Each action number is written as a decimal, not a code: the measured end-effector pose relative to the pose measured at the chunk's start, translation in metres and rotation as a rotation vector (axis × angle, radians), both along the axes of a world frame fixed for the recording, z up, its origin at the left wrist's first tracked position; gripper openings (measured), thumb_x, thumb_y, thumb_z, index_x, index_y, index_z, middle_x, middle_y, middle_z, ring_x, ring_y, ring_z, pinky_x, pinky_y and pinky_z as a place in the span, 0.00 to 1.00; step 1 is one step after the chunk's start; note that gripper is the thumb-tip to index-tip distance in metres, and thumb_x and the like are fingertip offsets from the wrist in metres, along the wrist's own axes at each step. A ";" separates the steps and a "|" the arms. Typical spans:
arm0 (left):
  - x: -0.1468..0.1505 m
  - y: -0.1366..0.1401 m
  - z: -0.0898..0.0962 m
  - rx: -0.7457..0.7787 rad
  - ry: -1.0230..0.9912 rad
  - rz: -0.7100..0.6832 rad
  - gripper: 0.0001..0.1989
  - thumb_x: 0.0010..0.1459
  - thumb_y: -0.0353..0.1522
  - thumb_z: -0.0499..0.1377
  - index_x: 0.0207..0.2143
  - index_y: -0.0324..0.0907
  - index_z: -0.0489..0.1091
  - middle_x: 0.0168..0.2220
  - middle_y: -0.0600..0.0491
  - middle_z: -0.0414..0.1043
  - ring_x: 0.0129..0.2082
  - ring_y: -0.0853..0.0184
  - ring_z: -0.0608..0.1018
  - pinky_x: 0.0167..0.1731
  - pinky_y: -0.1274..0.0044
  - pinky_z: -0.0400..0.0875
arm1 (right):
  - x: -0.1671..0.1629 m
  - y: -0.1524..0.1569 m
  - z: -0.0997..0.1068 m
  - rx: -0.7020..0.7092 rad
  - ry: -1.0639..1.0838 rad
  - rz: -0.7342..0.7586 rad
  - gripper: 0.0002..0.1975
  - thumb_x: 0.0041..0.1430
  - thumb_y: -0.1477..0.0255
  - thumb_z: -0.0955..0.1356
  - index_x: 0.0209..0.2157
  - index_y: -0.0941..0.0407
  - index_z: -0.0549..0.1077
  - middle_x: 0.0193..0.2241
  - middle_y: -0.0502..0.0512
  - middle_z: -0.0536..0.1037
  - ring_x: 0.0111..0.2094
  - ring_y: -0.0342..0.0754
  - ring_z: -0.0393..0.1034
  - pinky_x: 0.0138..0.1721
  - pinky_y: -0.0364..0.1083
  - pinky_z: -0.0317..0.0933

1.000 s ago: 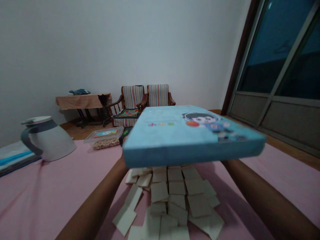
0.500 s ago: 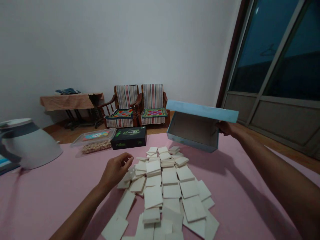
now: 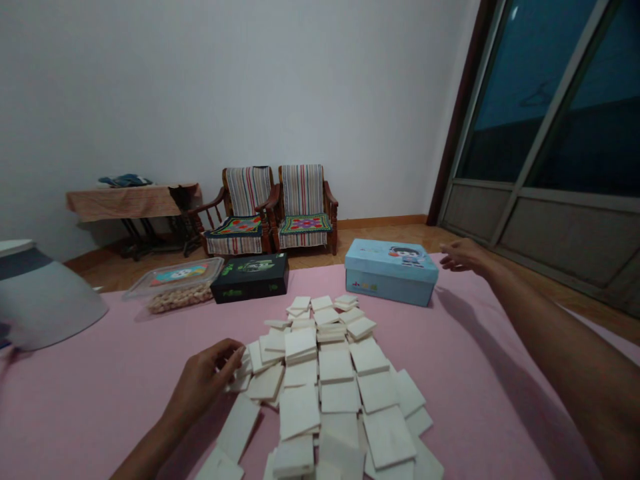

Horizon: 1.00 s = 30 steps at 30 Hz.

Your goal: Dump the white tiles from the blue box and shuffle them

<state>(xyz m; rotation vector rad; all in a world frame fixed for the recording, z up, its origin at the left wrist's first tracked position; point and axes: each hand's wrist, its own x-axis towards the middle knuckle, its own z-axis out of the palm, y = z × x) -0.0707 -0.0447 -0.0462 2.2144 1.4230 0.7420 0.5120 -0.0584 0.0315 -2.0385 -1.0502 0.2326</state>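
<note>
A pile of thin, pale square tiles (image 3: 336, 365), wood-like in look, spreads over the pink cloth (image 3: 120, 393) in overlapping rows. At the pile's left edge is my left hand (image 3: 206, 370); its fingers are loosely bent, a gap shows at the thumb, and nothing is seen in it. Whether the fingertips touch the tiles I cannot tell. Beyond the pile, to the right, a light blue cardboard box (image 3: 390, 287) with a cartoon figure on its lid stands closed on the cloth. Just off its right end my right hand (image 3: 463, 256) hovers, fingers apart and empty.
A black box (image 3: 251, 283) and a clear plastic container (image 3: 180, 300) of small beige pieces stand at the back left. A white kettle-like jug (image 3: 47, 293) is at the far left. Two wooden armchairs (image 3: 305, 200) and a cloth-covered table (image 3: 133, 203) stand beyond.
The blue box, tilted up with its lid raised in my right hand, now sits flat and closed; my right hand has let go. My left hand has shifted left and nearer.
</note>
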 end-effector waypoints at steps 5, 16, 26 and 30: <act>-0.002 0.000 -0.006 0.047 0.046 -0.011 0.17 0.58 0.45 0.51 0.32 0.43 0.72 0.27 0.55 0.75 0.24 0.68 0.75 0.25 0.81 0.67 | -0.034 -0.004 0.004 -0.205 0.248 0.206 0.37 0.54 0.45 0.61 0.54 0.58 0.64 0.49 0.71 0.72 0.42 0.60 0.73 0.38 0.57 0.68; 0.088 0.005 0.051 0.182 -0.018 -0.200 0.11 0.59 0.37 0.52 0.34 0.42 0.71 0.32 0.54 0.76 0.32 0.68 0.77 0.32 0.80 0.68 | -0.106 0.003 -0.025 -0.349 -1.036 0.454 0.23 0.55 0.74 0.65 0.54 0.61 0.64 0.51 0.68 0.72 0.51 0.58 0.66 0.47 0.53 0.58; 0.107 0.012 0.039 0.177 -0.045 -0.276 0.09 0.58 0.34 0.53 0.33 0.41 0.72 0.32 0.52 0.76 0.32 0.67 0.76 0.35 0.77 0.68 | -0.111 0.004 -0.011 -0.284 -1.107 0.515 0.32 0.53 0.65 0.66 0.58 0.61 0.58 0.54 0.67 0.68 0.51 0.60 0.64 0.49 0.55 0.57; 0.124 0.016 0.046 0.190 -0.072 -0.294 0.09 0.58 0.33 0.54 0.32 0.41 0.73 0.32 0.52 0.76 0.33 0.67 0.76 0.35 0.77 0.68 | -0.118 0.015 -0.037 -0.345 -1.179 0.440 0.30 0.54 0.75 0.63 0.59 0.66 0.55 0.55 0.72 0.66 0.51 0.61 0.64 0.46 0.55 0.59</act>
